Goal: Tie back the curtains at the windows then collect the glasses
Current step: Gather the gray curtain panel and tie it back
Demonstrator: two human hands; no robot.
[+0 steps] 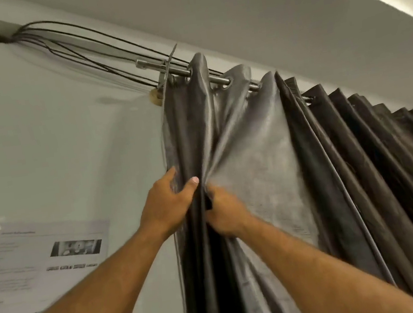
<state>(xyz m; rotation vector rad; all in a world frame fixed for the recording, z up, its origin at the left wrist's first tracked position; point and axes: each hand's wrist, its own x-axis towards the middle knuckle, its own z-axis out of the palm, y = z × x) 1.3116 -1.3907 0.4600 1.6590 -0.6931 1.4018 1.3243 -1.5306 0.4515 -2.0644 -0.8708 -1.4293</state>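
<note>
Curtain (253, 154) of grey fabric hangs by eyelets from the metal rod (218, 78), bunched at the rod's left end. Left hand (169, 202) grips its outer folds, thumb on top; right hand (226, 213) pinches a neighbouring fold. Black cables (81, 41) run along the wall; a printed sheet (43, 254) hangs at left.

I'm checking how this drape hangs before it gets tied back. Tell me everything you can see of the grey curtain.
The curtain is grey, with a sheen like velvet or satin, and hangs in deep vertical folds. Metal eyelets along its top edge slide on a silver rod mounted high near the ceiling. It is bunched toward the rod's left end, beside a pale wall. The left hand grips its outer edge, thumb on the front; the right hand pinches a fold just beside it. A thin wand hangs down against the folds.
</note>
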